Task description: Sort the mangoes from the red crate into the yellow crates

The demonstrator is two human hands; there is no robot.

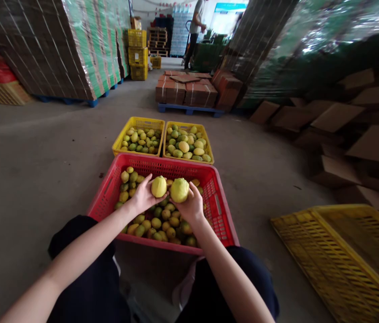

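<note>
Both your hands are up over the red crate [223,217], one lemon apiece, held side by side with little or no gap between the fruits. Your left hand [142,197] has thumb and fingers closed around a smooth yellow lemon [159,187], fingers running underneath, thumb at its upper side. Your right hand [192,205] has its fingers closed around a greener-tinged, knobbly-topped lemon [179,190], gripping from below and the right. Both fruits are clear of the pile, above the middle of the crate. Under them, yellow and green loose lemons [162,223] cover much of the crate floor; your forearms hide some. The crate sits right in front of your knees, dark trousers [84,269] on either side. Just beyond its far rim, two yellow crates stand side by side, left yellow crate [147,120] and right yellow crate [189,126], both holding more mixed yellow-green lemons. To your right on the concrete floor, a larger-looking yellow slatted crate [330,251], cut off by the frame edge. Further off: bundled flat cardboard [200,94] on a blue pallet [189,109], stacked yellow crates [137,54], film-wrapped pallet load [98,49] at left, brown cartons [337,117] at right, blurry. A person [196,27] stands in the background.
</note>
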